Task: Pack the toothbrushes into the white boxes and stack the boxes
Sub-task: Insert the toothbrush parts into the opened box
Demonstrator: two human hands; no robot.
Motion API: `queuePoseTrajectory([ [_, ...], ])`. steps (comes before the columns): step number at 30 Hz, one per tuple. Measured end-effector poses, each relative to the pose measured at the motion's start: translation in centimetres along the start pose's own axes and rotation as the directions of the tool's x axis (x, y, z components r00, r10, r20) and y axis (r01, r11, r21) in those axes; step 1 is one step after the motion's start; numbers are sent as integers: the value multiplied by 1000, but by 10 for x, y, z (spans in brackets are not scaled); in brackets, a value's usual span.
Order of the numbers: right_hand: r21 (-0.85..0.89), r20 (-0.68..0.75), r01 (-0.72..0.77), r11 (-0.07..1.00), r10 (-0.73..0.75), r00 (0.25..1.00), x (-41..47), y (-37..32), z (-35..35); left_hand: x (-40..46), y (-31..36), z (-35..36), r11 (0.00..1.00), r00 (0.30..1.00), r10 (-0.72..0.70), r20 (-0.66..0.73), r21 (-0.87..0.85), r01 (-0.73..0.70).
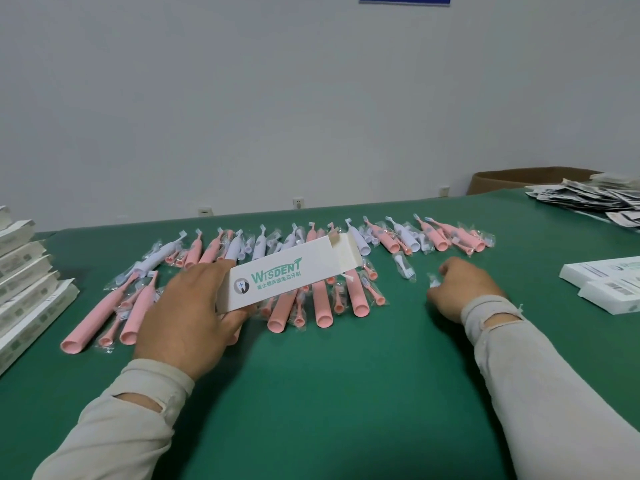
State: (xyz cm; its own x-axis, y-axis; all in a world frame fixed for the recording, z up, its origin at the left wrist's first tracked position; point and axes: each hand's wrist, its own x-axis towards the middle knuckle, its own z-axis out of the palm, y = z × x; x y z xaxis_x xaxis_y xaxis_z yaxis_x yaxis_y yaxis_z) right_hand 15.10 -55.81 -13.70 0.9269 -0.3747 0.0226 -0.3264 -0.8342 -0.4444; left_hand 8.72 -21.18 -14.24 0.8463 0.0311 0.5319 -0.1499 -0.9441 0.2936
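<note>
Our left hand (183, 317) has its grip clamped on a white box (287, 271), held tilted above the green counter (329, 393) with its far end flap open. Our right hand (460, 289) rests on the counter with fingers curled, pinching a small clear-wrapped brush head (433, 281). Beneath and beyond the box lie rows of pink and white toothbrushes (323, 303) in clear wrap. Stacked white boxes (20, 289) stand at the left edge, two more boxes (602, 282) lie at the right, and leaflets (588, 197) are heaped far right.
</note>
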Motion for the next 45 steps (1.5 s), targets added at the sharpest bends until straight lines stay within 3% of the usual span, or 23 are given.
queuePoseTrajectory([
  [2,357,-132,133,925,-91,987,-6,-6,-2,0,0,0,1000,1000,2,-2,7,-2],
  [3,581,-196,231,781,-141,970,-14,-13,-4,0,0,0,1000,1000,0,-1,12,0],
  [4,773,-226,290,565,-183,957,-24,-23,-6,0,0,0,1000,1000,-2,3,15,2],
  [5,883,-240,311,350,-231,943,-34,-32,-7,0,1,0,1000,1000,-4,7,17,4],
  [6,926,-260,318,201,-268,928,-43,-41,-6,0,2,0,1000,1000,-6,11,18,6],
  [8,930,-301,347,121,-294,907,-57,-55,-1,-1,2,0,1000,1000,-8,15,25,7],
  [15,888,-379,427,167,-259,889,-69,-66,18,-1,5,2,999,1000,16,10,35,-17],
  [24,862,-393,408,300,-111,913,-62,-60,22,-3,7,3,999,999,32,11,25,-33],
  [31,855,-415,460,239,-215,884,-71,-67,26,-5,10,3,999,999,39,15,31,-39],
  [34,796,-446,517,314,-273,852,-75,-69,27,-5,10,3,999,999,42,12,34,-42],
  [37,843,-386,459,280,-279,879,-76,-68,27,-5,10,3,998,999,39,16,45,-40],
  [45,717,-402,517,468,-329,855,-75,-66,26,-4,9,4,998,999,39,23,51,-40],
])
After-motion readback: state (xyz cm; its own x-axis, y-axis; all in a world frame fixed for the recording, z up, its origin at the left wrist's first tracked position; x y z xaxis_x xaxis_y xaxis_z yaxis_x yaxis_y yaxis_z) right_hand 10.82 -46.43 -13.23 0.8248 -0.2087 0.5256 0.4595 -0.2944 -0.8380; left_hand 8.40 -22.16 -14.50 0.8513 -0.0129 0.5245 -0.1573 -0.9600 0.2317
